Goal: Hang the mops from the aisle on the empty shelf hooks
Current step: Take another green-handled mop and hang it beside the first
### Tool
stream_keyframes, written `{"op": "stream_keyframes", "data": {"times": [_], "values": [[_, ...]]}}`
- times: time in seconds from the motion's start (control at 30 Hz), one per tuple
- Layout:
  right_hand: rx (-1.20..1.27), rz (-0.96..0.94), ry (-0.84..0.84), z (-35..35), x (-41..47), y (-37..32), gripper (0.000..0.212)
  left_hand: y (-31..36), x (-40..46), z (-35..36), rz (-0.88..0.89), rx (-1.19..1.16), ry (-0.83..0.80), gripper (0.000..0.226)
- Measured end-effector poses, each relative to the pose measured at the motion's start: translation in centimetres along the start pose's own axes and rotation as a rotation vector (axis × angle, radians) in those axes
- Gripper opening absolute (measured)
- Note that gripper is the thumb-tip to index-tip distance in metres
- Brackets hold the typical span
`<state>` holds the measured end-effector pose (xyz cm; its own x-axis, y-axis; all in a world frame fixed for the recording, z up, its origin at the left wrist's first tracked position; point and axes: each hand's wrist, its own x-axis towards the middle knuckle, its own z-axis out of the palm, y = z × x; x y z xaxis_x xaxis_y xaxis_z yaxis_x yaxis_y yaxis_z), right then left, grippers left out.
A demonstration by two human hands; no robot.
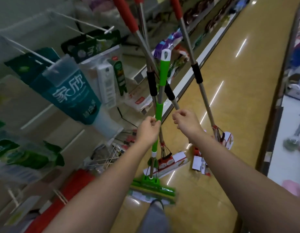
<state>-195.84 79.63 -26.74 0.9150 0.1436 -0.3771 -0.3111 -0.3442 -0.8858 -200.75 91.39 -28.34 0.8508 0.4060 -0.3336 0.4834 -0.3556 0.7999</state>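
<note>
Several mops stood together in the aisle before us: a green mop (159, 111) upright in the middle, its sponge head (152, 189) on the floor (230, 115), and red-handled mops (198, 84) leaning around it. Our left hand (148, 130) pinched the green mop's shaft just below its green grip. Our right hand (186, 121) was curled around the lower shaft of one red-handled mop. To our left, white shelf hooks (88, 25) carried packaged goods (70, 93).
</note>
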Motion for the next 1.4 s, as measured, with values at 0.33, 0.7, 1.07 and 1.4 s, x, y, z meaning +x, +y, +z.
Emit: {"op": "stream_keyframes", "data": {"times": [0.33,0.7,1.07,1.4], "values": [[-0.105,0.039,-0.068,4.3,13.8,6.1,0.048,-5.9,12.8,6.7,-0.121,0.045,0.041,0.053],[-0.084,-0.056,-0.144,6.5,17.7,8.1,0.041,-6.0,16.8,9.8,-0.098,-0.037,0.032,0.025],[-0.231,-0.275,-0.159,7.4,11.0,8.4,0.022,-7.5,9.6,7.5,-0.051,0.023,0.081,0.021],[-0.389,-0.415,-0.353,7.5,1.1,7.1,0.027,-8.6,-0.7,3.3,-0.085,0.082,0.119,0.022]]}}
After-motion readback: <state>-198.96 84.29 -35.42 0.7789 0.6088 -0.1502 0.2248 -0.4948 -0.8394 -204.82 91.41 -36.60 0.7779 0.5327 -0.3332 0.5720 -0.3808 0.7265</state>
